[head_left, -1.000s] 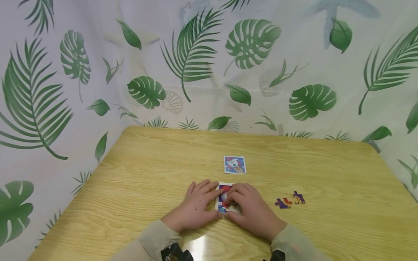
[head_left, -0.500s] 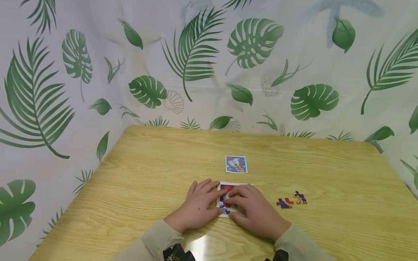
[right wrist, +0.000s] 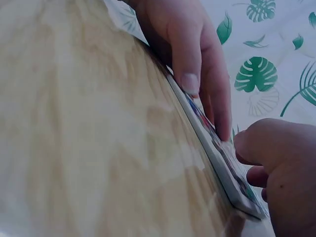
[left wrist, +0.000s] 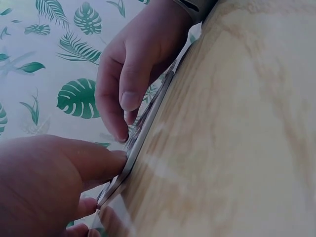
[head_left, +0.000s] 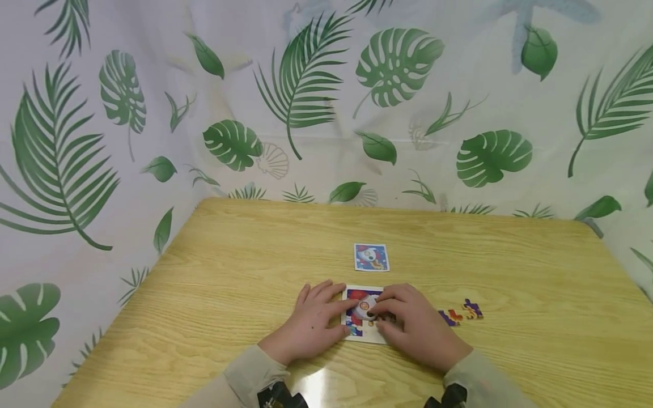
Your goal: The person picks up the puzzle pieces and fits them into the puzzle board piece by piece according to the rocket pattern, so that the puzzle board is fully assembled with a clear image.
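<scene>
A small jigsaw puzzle in a white frame (head_left: 374, 338) lies on the table, its assembled picture showing red, purple and a white character (head_left: 365, 307). The left hand (head_left: 312, 326) rests along the puzzle's left side, index finger reaching over the picture and thumb at the lower left corner. Over the right half, the right hand (head_left: 415, 328) bends its fingers down, fingertips close on the pieces and thumb apart from the index finger. Its palm and fingers hide that part of the puzzle. The left wrist view shows the right hand (left wrist: 140, 64) hanging over the thin board (left wrist: 148, 123).
A square picture card (head_left: 371, 258) with a similar character lies behind the puzzle. To the right are a few loose jigsaw pieces (head_left: 473, 309), partly overlapped by the right hand in the head view. A leaf-print cloth (head_left: 326, 113) hangs behind the wooden table (head_left: 245, 243).
The right hand has shifted to the right, uncovering the white character and more of the puzzle's lower frame. The left hand stays in place on the puzzle's left side.
</scene>
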The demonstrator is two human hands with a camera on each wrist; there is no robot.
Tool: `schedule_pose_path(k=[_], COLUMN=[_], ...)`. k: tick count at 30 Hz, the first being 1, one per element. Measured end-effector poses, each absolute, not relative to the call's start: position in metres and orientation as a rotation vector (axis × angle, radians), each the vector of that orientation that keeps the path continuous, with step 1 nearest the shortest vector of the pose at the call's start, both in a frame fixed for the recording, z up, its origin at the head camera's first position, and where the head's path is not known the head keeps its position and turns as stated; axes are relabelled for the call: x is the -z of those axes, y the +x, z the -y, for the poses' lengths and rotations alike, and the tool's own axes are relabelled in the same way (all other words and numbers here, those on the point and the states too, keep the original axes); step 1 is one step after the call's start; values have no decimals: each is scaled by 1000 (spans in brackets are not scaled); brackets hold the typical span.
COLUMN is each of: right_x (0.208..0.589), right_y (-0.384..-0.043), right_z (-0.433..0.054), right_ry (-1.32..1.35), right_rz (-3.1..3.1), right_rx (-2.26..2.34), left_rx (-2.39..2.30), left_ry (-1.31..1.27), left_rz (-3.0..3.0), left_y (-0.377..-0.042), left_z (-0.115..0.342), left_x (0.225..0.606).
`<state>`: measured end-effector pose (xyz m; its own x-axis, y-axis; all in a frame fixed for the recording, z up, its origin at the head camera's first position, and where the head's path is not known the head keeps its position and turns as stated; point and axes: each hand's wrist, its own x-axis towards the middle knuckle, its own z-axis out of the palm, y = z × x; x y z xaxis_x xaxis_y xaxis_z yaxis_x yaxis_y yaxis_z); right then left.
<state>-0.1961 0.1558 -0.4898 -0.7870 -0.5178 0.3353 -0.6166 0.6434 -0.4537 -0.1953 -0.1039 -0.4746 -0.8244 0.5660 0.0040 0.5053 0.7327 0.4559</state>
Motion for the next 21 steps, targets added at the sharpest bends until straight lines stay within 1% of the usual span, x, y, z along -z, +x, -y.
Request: schedule_pose_path(k=[12, 21], right_x=[488, 489], right_y=[-198, -197], right_z=[-199, -245], right_ry=[813, 743], right_rz=[2668, 2714], right_rx=[-769, -761], left_rx=[-664, -662], left_ry=[883, 912], left_rz=[-2796, -2774], left_y=[-198, -198], left_z=[107, 110], left_x=[476, 478])
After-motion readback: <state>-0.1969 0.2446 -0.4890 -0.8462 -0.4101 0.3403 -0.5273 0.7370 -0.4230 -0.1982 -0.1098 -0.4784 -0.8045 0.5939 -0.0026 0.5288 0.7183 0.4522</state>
